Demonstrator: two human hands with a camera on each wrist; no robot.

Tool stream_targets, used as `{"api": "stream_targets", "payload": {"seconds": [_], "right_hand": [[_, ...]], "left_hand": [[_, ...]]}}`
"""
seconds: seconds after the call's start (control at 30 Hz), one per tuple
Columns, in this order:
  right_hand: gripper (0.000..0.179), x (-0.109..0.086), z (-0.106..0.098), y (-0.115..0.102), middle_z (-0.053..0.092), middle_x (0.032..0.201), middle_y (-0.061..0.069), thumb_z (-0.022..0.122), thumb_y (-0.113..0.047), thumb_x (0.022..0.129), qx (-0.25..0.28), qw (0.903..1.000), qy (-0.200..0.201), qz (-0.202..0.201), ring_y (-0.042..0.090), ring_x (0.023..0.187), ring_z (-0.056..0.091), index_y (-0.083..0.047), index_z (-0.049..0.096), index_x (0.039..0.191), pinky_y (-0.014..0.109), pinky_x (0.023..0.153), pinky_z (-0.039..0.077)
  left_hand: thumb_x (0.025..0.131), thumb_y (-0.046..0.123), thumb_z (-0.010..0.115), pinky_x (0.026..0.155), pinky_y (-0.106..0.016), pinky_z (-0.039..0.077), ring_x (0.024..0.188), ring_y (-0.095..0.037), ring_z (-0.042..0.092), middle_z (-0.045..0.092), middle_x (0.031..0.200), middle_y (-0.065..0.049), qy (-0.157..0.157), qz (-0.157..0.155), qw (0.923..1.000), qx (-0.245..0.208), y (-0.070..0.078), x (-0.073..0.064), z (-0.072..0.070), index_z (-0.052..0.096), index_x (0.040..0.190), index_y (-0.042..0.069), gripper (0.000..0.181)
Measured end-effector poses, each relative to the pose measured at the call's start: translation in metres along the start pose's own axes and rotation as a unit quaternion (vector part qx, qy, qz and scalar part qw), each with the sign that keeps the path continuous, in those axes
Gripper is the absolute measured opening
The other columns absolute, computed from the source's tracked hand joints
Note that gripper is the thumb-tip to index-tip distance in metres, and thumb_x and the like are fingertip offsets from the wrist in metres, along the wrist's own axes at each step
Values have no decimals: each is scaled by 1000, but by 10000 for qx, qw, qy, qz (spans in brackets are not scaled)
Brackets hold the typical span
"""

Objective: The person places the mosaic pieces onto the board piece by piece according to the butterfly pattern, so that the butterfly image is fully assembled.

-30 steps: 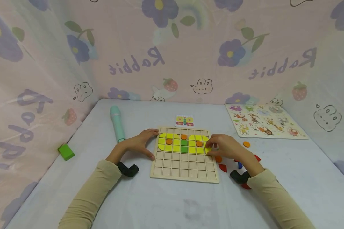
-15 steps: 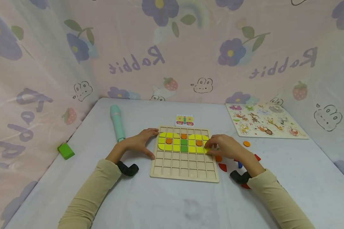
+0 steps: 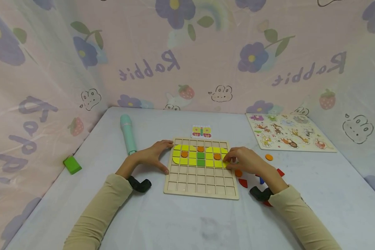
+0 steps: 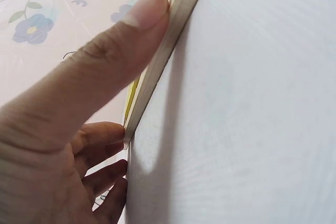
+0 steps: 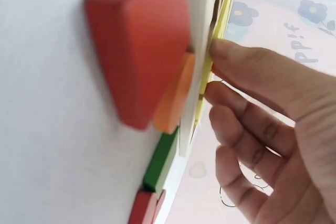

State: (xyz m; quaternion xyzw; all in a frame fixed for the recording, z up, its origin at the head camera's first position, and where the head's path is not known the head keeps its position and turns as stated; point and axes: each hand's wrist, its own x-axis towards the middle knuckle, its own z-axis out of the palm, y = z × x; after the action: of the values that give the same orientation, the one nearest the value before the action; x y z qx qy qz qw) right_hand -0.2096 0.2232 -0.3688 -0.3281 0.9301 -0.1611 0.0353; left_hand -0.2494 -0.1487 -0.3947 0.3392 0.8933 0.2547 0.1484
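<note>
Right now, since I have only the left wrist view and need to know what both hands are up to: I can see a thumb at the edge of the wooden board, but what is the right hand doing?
Observer: The right hand is touching a yellow piece at the right edge of the board.
Operator: Thanks, that is outside my frame. I also can't see past the board's far edge; is anything lying there?
Observer: Yes, a small card printed with a yellow, red and green pattern lies just beyond it.
</note>
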Motion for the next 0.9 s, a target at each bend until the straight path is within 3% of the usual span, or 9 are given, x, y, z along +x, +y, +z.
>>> {"api": "stream_targets", "payload": {"seconds": [0.1,0.23,0.4,0.53,0.77,0.9], "right_hand": [[20,-3,-2,2,64,91,-8,74,-20,80,106,9999,9,30,7,76,54,-16,72,100,23,66,48],[19,-10,-11,11,63,88,-7,73,-14,81,219,9989,341,228,9,74,53,-13,71,100,24,64,48],[16,-23,-23,25,60,81,-5,72,-8,81,8,9962,616,613,11,73,52,-8,70,97,26,63,48],[20,-29,-25,35,62,84,1,71,-5,80,-39,9953,494,830,15,75,55,-5,68,100,29,65,50],[34,-29,-17,48,58,111,11,61,5,83,405,9956,-82,840,23,90,56,-9,64,114,38,77,52],[34,-27,-15,52,58,108,9,60,7,81,444,9958,-150,789,22,89,55,-10,65,110,37,76,52]], "left_hand": [[66,43,82,112,-49,19,139,-31,15,18,153,-11,-9,-4,10000,-24,1,0,0,29,143,3,102],[66,44,82,112,-49,19,140,-31,14,18,153,-11,-19,-9,10000,-31,2,0,0,29,144,3,102],[66,44,82,112,-49,18,140,-31,14,18,153,-11,-23,-38,10000,6,2,0,-1,29,144,3,102],[66,44,82,112,-50,18,140,-32,14,18,153,-12,-24,-44,10000,32,2,-1,-2,29,143,3,102],[66,45,81,112,-50,18,140,-32,13,18,153,-12,-39,-37,10000,19,2,-1,-2,29,144,4,102],[66,46,81,112,-50,18,140,-32,13,17,153,-11,-43,-39,10000,33,0,0,-1,29,144,4,103]]}}
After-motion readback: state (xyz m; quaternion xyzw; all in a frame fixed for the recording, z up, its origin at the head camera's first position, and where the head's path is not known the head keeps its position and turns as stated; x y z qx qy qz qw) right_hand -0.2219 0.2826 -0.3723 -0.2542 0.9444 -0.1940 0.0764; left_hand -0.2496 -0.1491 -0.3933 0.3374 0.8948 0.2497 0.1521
